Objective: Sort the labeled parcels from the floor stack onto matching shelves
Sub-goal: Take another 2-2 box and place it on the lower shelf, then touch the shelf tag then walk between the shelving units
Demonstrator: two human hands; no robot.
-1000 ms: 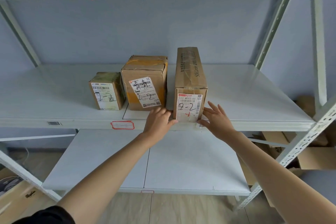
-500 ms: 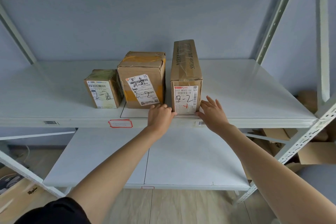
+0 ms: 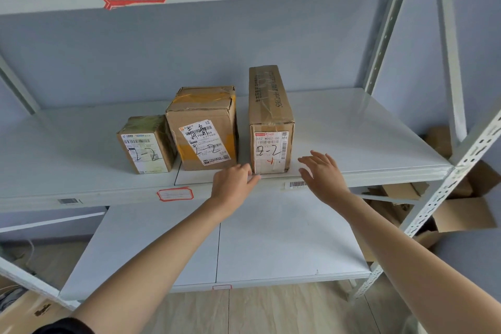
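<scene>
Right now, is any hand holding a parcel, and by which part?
Nothing is held. The left hand and the right hand are both open, on either side of the tall parcel, which stands alone on the shelf.
</scene>
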